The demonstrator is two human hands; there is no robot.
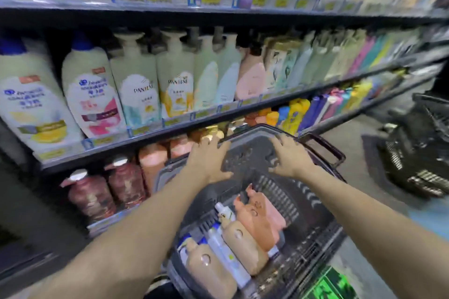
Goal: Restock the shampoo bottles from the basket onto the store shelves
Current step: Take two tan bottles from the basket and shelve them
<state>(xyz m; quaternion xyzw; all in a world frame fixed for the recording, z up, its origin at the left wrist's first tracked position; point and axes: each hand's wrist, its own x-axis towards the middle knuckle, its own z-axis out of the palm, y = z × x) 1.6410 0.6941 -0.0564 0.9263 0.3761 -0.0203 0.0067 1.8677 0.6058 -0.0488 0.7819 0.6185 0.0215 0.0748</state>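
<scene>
Bottles (243,228) lie in the basket (279,193); my left hand (209,161) and right hand (289,159) hover over its far rim, fingers (281,144) wide, empty.

L hand (209,160), R hand (289,158) over basket (279,193)

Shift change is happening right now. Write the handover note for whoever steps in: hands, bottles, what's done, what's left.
Left hand: open and empty, fingers spread over the basket's far end.
Right hand: open and empty, alongside it.
Basket: in front of the shelves. Several shampoo bottles lie in its near end, mostly peach, at least one white.
Done: cannot tell how many are shelved. Similar peach bottles stand on the lower shelf.
Left: shelve every bottle in the basket.
</scene>
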